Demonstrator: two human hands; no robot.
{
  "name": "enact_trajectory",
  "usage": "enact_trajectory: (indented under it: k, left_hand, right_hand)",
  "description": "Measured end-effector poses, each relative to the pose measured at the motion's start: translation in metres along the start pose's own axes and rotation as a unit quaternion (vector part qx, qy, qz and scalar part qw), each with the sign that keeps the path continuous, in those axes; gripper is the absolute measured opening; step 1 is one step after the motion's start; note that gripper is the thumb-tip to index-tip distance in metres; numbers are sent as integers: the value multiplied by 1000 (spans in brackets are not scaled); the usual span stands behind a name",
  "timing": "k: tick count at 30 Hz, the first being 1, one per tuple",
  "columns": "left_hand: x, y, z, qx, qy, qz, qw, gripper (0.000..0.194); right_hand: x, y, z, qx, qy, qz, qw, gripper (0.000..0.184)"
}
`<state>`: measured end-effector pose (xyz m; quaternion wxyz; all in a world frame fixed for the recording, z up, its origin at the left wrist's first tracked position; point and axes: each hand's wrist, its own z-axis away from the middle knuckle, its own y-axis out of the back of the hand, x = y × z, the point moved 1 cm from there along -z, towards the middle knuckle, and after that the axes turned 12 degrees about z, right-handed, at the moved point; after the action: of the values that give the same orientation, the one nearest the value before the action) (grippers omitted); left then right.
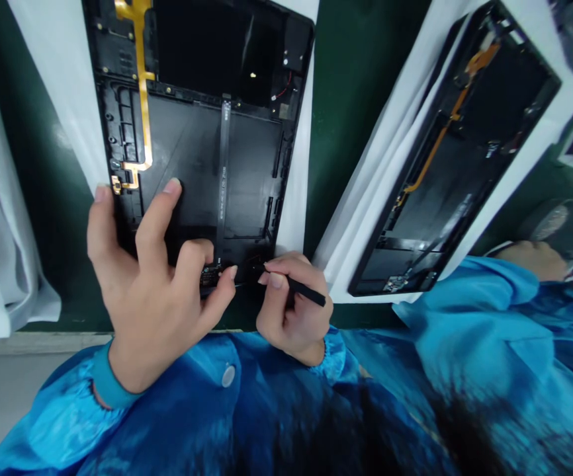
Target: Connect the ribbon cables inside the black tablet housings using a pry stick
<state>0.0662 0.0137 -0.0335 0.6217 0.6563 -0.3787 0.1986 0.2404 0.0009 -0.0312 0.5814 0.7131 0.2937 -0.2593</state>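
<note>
My left hand point(152, 284) lies spread on the near end of the tablet point(202, 132), fingers pressing its black frame. My right hand point(294, 307), at four o'clock from it, pinches a black tool point(299, 287), tip at the tablet's bottom edge. A second tablet point(460, 145) lies at two o'clock on the green tabletop point(351, 99).

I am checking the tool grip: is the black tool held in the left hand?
No, the right hand pinches the thin black tool, while the left hand rests spread on the opened tablet.
</note>
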Motion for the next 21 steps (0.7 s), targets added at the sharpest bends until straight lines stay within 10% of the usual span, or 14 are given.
enact_trajectory:
  k: [21]
  left_hand:
    - [6,-2,1,-22,-69,-99,992,30]
  right_hand:
    - [3,-2,-3,42,7,-50,998,20]
